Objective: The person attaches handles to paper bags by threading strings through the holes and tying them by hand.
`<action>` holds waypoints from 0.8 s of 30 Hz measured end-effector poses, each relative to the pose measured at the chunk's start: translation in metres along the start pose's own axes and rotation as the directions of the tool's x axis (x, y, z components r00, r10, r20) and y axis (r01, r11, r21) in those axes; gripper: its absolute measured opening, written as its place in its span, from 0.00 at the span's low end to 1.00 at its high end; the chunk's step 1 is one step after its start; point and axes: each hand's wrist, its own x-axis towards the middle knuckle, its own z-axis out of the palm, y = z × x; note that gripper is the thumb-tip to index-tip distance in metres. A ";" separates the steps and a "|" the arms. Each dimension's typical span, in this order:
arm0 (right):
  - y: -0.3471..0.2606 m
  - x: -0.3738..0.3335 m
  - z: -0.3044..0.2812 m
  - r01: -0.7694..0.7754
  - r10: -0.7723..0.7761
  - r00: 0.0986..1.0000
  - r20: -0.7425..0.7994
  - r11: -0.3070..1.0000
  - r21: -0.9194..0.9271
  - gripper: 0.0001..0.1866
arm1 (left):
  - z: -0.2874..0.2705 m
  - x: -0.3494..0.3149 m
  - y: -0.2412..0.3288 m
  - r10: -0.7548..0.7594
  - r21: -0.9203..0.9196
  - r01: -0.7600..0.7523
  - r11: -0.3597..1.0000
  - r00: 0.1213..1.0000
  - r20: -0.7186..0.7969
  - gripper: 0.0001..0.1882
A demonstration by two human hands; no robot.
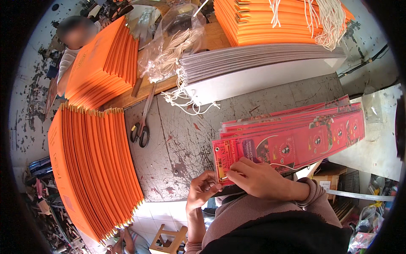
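A red printed plastic strip point(304, 146) lies on top of a fanned stack of similar strips along the table's front right. It has a metal eyelet at its upper left corner. My left hand point(202, 189) is closed at its lower left corner, fingers curled and thumb at the edge. Just right of it, my right hand point(262, 180) bends over the same end with its fingers pinched together. A white cord point(277, 165) comes out beside the right hand and curves over the strip. The right fingertips partly hide what they pinch.
Scissors point(141, 131) lie on the scratched grey table point(169, 169). Stacks of orange bags point(95, 165) stand left and at the back. Grey boards point(262, 70) with white cords lie behind the strips, beside a plastic bag of cords point(177, 46). Another person point(69, 55) is at far left.
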 end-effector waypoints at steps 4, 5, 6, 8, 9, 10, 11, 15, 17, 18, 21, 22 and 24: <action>-0.002 0.004 0.002 0.058 -0.056 0.998 0.036 0.997 -0.045 0.16 | 0.003 0.002 -0.003 0.041 -0.129 -0.046 0.991 0.998 -0.042 0.16; -0.002 0.004 0.004 0.062 -0.061 0.998 0.036 0.997 -0.051 0.17 | 0.001 0.002 -0.005 0.049 -0.137 -0.051 0.989 0.999 -0.019 0.18; -0.003 0.005 0.004 0.063 -0.061 0.997 0.036 0.997 -0.050 0.17 | 0.000 0.001 -0.006 0.049 -0.137 -0.051 0.989 0.999 -0.020 0.18; -0.005 0.006 0.003 0.088 -0.088 0.996 0.009 0.995 -0.048 0.18 | -0.004 -0.002 -0.009 0.029 -0.132 -0.030 0.991 1.000 -0.009 0.17; -0.004 0.006 0.005 0.088 -0.087 0.996 0.009 0.995 -0.049 0.18 | -0.006 -0.004 -0.010 0.029 -0.132 -0.030 0.991 1.000 -0.009 0.17; -0.004 0.006 0.008 0.095 -0.096 0.995 -0.027 0.994 -0.047 0.18 | -0.009 -0.006 -0.011 0.037 -0.136 -0.038 0.990 0.999 -0.016 0.16; -0.003 0.006 0.010 0.102 -0.104 0.993 -0.063 0.994 -0.045 0.18 | -0.010 -0.008 -0.012 0.044 -0.139 -0.047 0.989 0.999 -0.022 0.16; -0.004 0.010 0.008 0.141 -0.143 0.987 -0.071 0.990 -0.028 0.16 | -0.003 -0.008 -0.008 -0.018 -0.068 0.008 0.998 0.988 -0.155 0.17; -0.005 0.010 0.009 0.136 -0.136 0.990 -0.028 0.991 -0.001 0.17 | -0.004 -0.008 -0.009 -0.019 -0.061 0.011 0.998 0.990 -0.139 0.16; -0.006 0.011 0.010 0.136 -0.136 0.990 -0.027 0.991 -0.001 0.17 | -0.006 -0.008 -0.009 -0.019 -0.061 0.011 0.998 0.990 -0.140 0.16; -0.007 0.013 0.014 0.139 -0.139 0.990 -0.032 0.990 0.002 0.17 | -0.008 -0.010 -0.007 0.017 -0.135 -0.020 0.991 1.000 -0.019 0.13; -0.007 0.014 0.015 0.142 -0.142 0.989 -0.033 0.990 -0.007 0.16 | -0.003 -0.007 -0.002 0.015 -0.136 -0.020 0.991 0.999 -0.037 0.12; -0.006 0.014 0.019 0.142 -0.143 0.989 -0.034 0.990 -0.015 0.16 | 0.004 -0.007 0.005 0.012 -0.138 -0.019 0.990 0.998 -0.053 0.10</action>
